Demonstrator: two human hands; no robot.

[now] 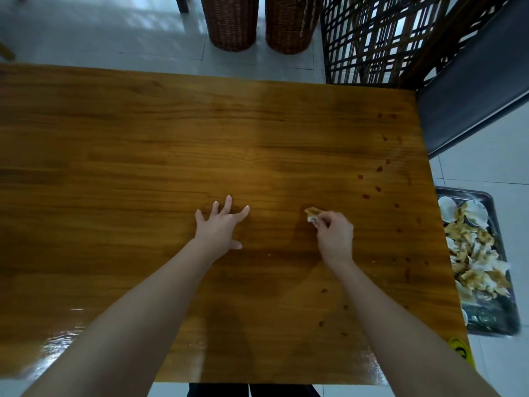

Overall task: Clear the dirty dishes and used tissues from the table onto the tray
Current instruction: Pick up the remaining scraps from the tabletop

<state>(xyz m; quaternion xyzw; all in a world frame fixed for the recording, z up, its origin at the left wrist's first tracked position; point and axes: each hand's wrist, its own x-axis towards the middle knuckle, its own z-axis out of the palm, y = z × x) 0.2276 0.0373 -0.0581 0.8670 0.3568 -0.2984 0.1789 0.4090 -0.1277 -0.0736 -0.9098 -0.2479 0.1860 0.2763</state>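
Wooden table [143, 138], pale tiled floor [100, 32], two wicker baskets [232, 21], dark lattice screen [378, 38], chair [472, 90]

We have wide bare table [143, 144] ahead and leftward. Rightward, red spots [379, 169] dot the way to the tray [469, 192] beside the edge, with a chair [472, 96] farther back.

Beyond the far edge of the tabletop [143, 138], two tall brown wicker baskets [231, 22] stand side by side on the pale tiled floor [100, 32]. Just right of them is a dark lattice screen [380, 38], and next to it a chair with a dark padded seat [472, 90]. Small red spots [379, 169] dot the right side of the tabletop. A yellow and black object [459, 349] lies on the floor by the near right corner, too blurred to tell what it is.
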